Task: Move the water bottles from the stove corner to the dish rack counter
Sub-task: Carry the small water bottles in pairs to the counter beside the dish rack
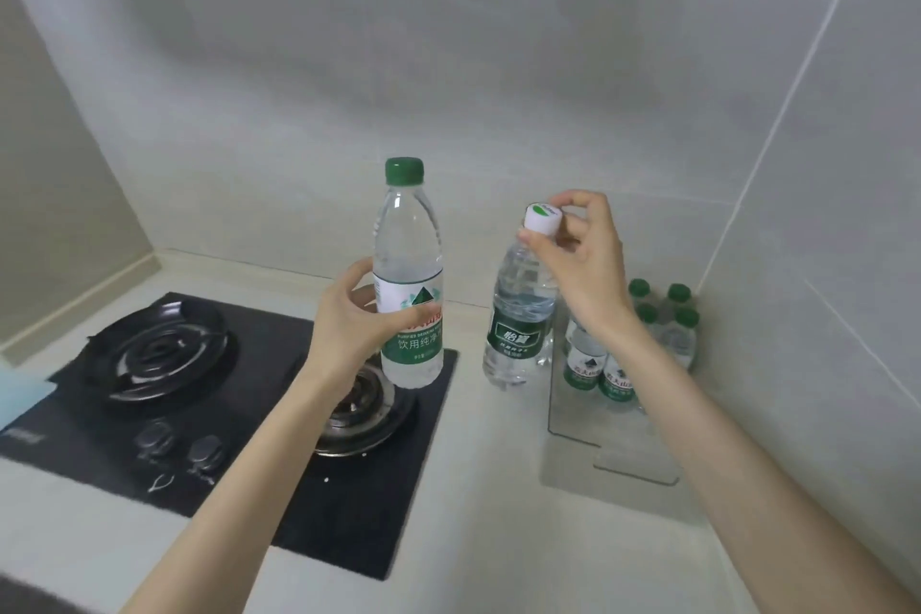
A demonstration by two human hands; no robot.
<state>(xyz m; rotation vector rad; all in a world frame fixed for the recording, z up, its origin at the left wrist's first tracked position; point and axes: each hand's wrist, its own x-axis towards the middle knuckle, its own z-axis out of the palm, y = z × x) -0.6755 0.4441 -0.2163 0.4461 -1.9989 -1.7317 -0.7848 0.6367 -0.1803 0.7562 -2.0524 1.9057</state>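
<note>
Left hand [349,314] around bottle [408,264], right hand [583,259] on cap [542,217]

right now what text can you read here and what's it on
"饮用纯净" on the green-capped bottle in the left hand; the English line above it is blurred.
"怡寶" on the white-capped bottle held by the right hand.
"农夫山" on the small bottles.
The stove logo is unreadable.

A: Green-capped clear plastic bottle [408,224]: label pattern?
B: White band over green, red lettering strip between. White-capped clear plastic bottle [521,339]: dark green label. Flat glass hob [349,504]: black
</note>
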